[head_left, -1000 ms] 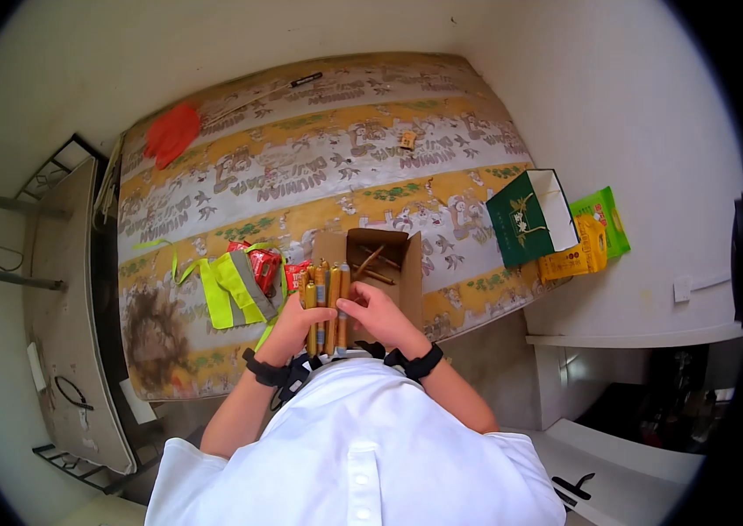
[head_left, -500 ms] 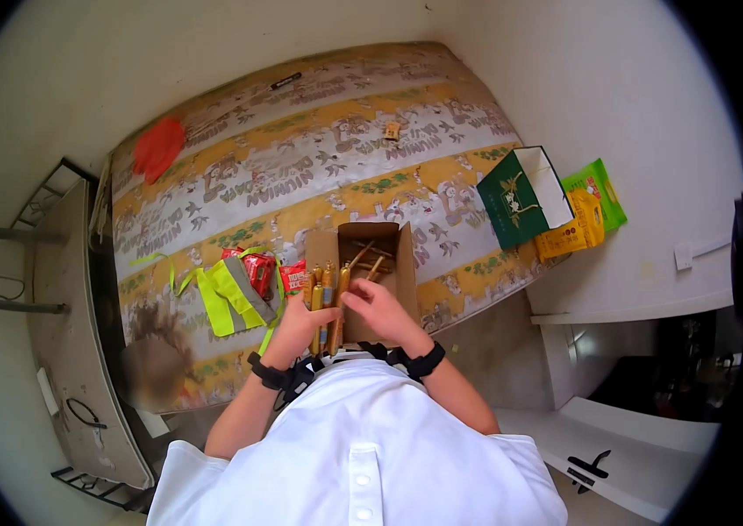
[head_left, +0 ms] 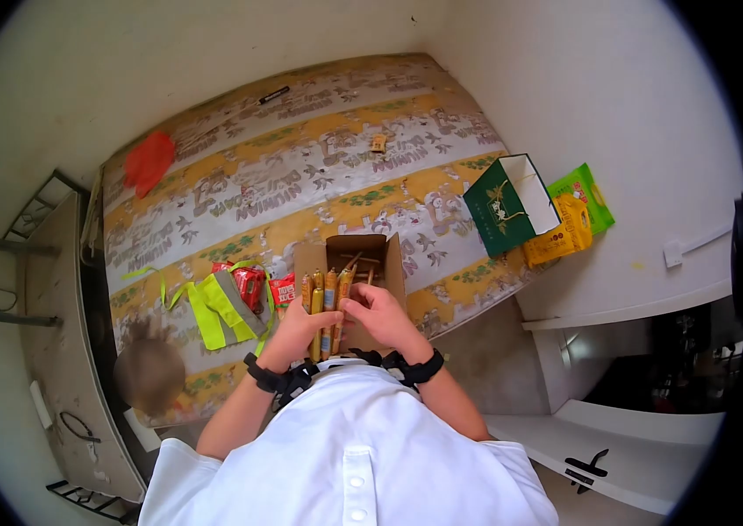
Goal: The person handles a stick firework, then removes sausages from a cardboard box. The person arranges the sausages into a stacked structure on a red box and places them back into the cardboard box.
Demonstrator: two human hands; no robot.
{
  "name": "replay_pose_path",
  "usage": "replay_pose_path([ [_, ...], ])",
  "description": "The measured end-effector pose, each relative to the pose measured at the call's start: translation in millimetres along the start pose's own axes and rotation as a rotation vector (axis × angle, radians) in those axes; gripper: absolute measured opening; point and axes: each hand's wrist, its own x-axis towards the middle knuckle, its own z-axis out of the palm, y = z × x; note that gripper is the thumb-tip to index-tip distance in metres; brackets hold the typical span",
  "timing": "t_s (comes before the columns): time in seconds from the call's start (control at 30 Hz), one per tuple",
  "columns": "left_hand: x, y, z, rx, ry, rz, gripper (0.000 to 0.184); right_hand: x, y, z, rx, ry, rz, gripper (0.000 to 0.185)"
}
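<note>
Several slim sausages in golden wrappers [head_left: 329, 294] stand upright as a bundle in front of my chest. My left hand [head_left: 300, 328] is wrapped round the bundle from the left. My right hand [head_left: 380, 316] closes on the rightmost sausage, its thumb and fingers pressing it against the others. Just behind and under the hands is an open cardboard box [head_left: 395, 272], where a few more sausages [head_left: 370, 266] lean inside. My hands hide the near part of the box.
Left of the box lie a yellow-green reflective vest [head_left: 211, 313], red packets [head_left: 249, 285] and another red packet [head_left: 283, 290]. A green gift bag [head_left: 499, 206] stands at right beside yellow [head_left: 567, 230] and green [head_left: 595, 197] packages. A blurred round object [head_left: 150, 375] is at the bed's [head_left: 240, 210] left edge.
The right hand has brought its sausage left against the bundle in my left hand. The whole view has shifted slightly, with the bed a little lower and further left.
</note>
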Motion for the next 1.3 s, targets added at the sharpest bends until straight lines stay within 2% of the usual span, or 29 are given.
replay_pose_path([
  [0.07,14,-16,-8,0.068,0.042,0.082,0.026,5,0,-8,0.081,-0.019,0.026,0.036],
  [0.13,12,-12,-7,0.133,0.097,0.154,0.025,8,2,-26,-0.308,0.14,0.042,0.033],
  [0.23,9,2,-12,0.073,0.097,0.032,0.023,5,-13,-29,-0.488,0.218,0.109,0.027],
  [0.27,9,1,-16,0.113,0.048,0.009,0.024,3,-13,-25,-0.486,0.226,0.109,0.027],
  [0.33,10,5,-12,0.152,-0.004,-0.012,0.025,2,-16,-11,-0.33,0.141,-0.027,0.025],
  [0.37,9,6,-8,0.16,-0.046,-0.011,0.023,-1,-21,-6,-0.329,0.144,-0.026,0.025],
  [0.43,8,5,-4,0.169,-0.089,-0.013,0.022,-7,-42,6,-0.075,-0.024,0.055,0.025],
  [0.5,12,-1,-6,0.2,-0.13,0.036,0.018,-4,-21,9,0.037,0.053,0.031,0.023],
  [0.57,17,-3,-13,0.194,-0.073,0.039,0.023,-2,-13,-2,-0.276,0.319,-0.096,0.025],
  [0.63,16,-1,-17,0.184,-0.014,0.039,0.027,-3,-19,-12,-0.361,0.34,-0.09,0.027],
  [0.7,16,5,-16,0.038,0.07,0.011,0.031,3,-8,-16,-0.458,0.361,-0.139,0.043],
  [0.73,13,9,-16,0.036,0.067,0.013,0.031,1,-4,-13,-0.418,0.267,-0.028,0.057],
  [0.8,9,15,-17,0.077,-0.069,-0.007,0.025,-3,-2,2,-0.37,0.211,-0.069,0.061],
  [0.83,8,15,-16,0.076,-0.07,-0.003,0.025,-3,-5,8,-0.318,0.153,-0.112,0.065],
  [0.87,6,13,-14,0.093,-0.143,0.004,0.027,-2,-8,10,-0.271,0.054,-0.119,0.056],
  [0.9,4,10,-13,0.111,-0.216,0.008,0.03,-1,-8,13,-0.269,0.054,-0.119,0.056],
  [0.93,3,8,-12,0.074,-0.262,-0.012,0.033,-1,-7,15,-0.087,-0.016,-0.069,0.049],
  [0.97,2,8,-10,0.077,-0.263,-0.014,0.033,0,-5,17,0.095,-0.085,-0.02,0.042],
  [1.0,1,7,-8,0.113,-0.24,-0.007,0.033,0,-3,19,0.139,-0.043,-0.042,0.031],
  [1.03,-1,7,-8,0.148,-0.216,-0.002,0.032,-1,-2,18,0.141,-0.041,-0.039,0.031],
  [1.13,13,-10,-29,0.094,-0.115,-0.041,0.027,4,-3,5,-0.104,0.236,-0.034,0.034],
  [1.17,16,-14,-37,0.096,-0.053,-0.028,0.026,6,-1,3,-0.104,0.231,-0.034,0.034],
  [1.23,18,-18,-42,0.029,0.001,-0.016,0.025,11,-2,4,-0.457,0.314,-0.203,0.038],
  [1.27,20,-20,-45,-0.003,0.021,-0.024,0.024,12,12,11,-0.626,0.444,-0.198,0.042],
  [1.3,20,-18,-45,-0.034,0.04,-0.033,0.023,10,12,16,-0.623,0.446,-0.196,0.042],
])
